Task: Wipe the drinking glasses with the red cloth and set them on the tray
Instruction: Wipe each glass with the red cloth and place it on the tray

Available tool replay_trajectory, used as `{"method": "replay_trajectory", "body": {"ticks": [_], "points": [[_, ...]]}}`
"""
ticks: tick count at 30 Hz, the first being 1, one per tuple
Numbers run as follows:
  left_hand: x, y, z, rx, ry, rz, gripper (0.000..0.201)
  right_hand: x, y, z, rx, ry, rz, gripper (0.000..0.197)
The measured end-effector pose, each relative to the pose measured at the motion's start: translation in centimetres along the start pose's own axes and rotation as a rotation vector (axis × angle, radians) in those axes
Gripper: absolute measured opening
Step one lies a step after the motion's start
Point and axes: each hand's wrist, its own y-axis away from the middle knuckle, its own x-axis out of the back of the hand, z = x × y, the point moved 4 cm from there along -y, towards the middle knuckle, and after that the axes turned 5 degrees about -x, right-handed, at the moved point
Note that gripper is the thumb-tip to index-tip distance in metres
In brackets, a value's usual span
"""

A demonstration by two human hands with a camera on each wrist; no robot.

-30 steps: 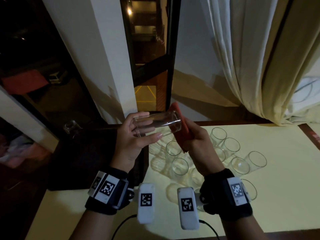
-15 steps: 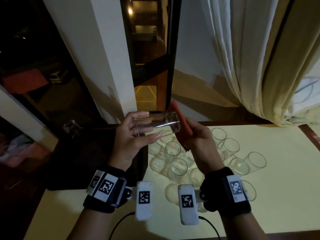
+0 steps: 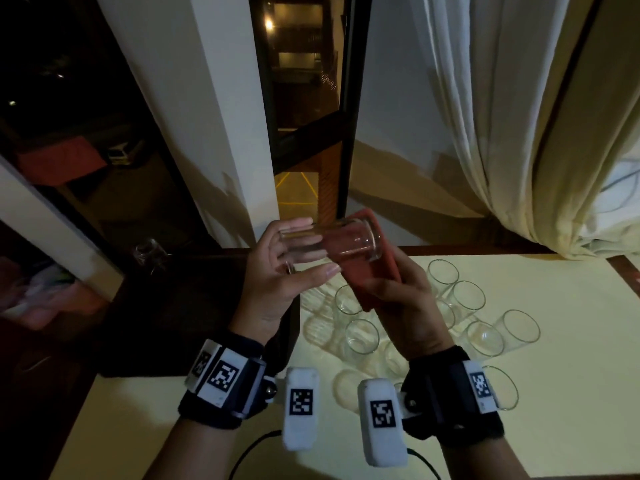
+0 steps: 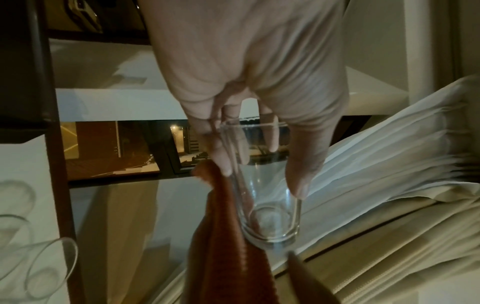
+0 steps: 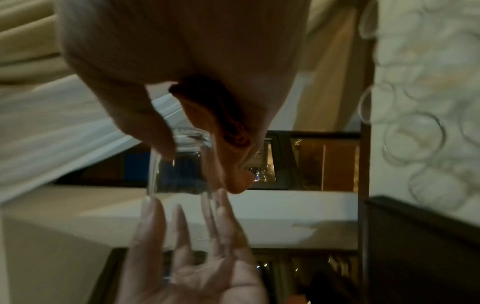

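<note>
Holding: the left hand [image 3: 277, 271] has its grip curled round the open end of a drinking glass [image 3: 332, 245], thumb below, fingers above; the glass lies sideways in the air over the tabletop [image 3: 571, 393].
Right grip: the right hand [image 3: 401, 306] pinches the red cloth [image 3: 367, 275] and presses it against the glass's base end.
Hidden: the right fingers are covered by the cloth in the head view; the right wrist view is blurred.
Waiting glasses [image 3: 464, 296]: a cluster on the tabletop under the hands, several partly masked by the wrists.
Tray [image 3: 166, 323]: dark surface to the left, hard to make out; a faint glass [image 3: 149, 252] at its far edge.
Change: the cloth now reaches farther along the glass's underside than a second ago; the left hand's hold is the same.
</note>
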Motion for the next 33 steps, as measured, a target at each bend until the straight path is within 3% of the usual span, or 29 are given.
{"method": "replay_trajectory", "body": {"ticks": [3,6,8,11,17,19,23,27,30,33], "points": [[-1.0,0.6,-1.0,0.030,0.046,-0.002,0.072,0.3,-0.1,-0.2,-0.002,-0.120,-0.005,0.070],[-2.0,1.3,-2.5,0.095,0.019,-0.029,0.075,0.4,-0.5,-0.3,-0.004,-0.050,0.055,0.076],[-2.3,1.6,-3.2,0.158,-0.059,-0.066,0.077,1.1,-0.6,-0.5,-0.011,-0.021,0.130,0.063],[-2.1,1.6,-3.7,0.226,-0.226,-0.161,0.078,1.9,-0.6,-0.9,0.007,0.141,0.152,0.057],[-3.1,1.4,-4.3,0.191,-0.360,-0.282,0.068,1.4,-1.0,-1.2,0.006,0.401,0.189,0.074],[-3.1,1.4,-4.8,0.168,-0.377,-0.273,0.059,1.2,-1.2,-1.0,-0.010,0.403,0.182,0.074],[-3.0,1.7,-5.0,0.208,-0.294,-0.207,0.058,1.0,-1.0,-0.8,-0.069,0.169,0.176,0.048],[-2.9,1.8,-4.7,0.311,-0.106,-0.118,0.041,0.3,-0.7,0.1,-0.098,0.135,0.073,0.050],[-2.8,1.8,-4.3,0.303,-0.011,-0.058,0.061,-0.2,-0.8,0.9,-0.153,0.098,-0.018,0.073],[-2.8,1.5,-3.9,0.260,0.055,-0.012,0.084,-0.4,-1.0,1.4,-0.179,0.166,-0.115,0.068]]}}
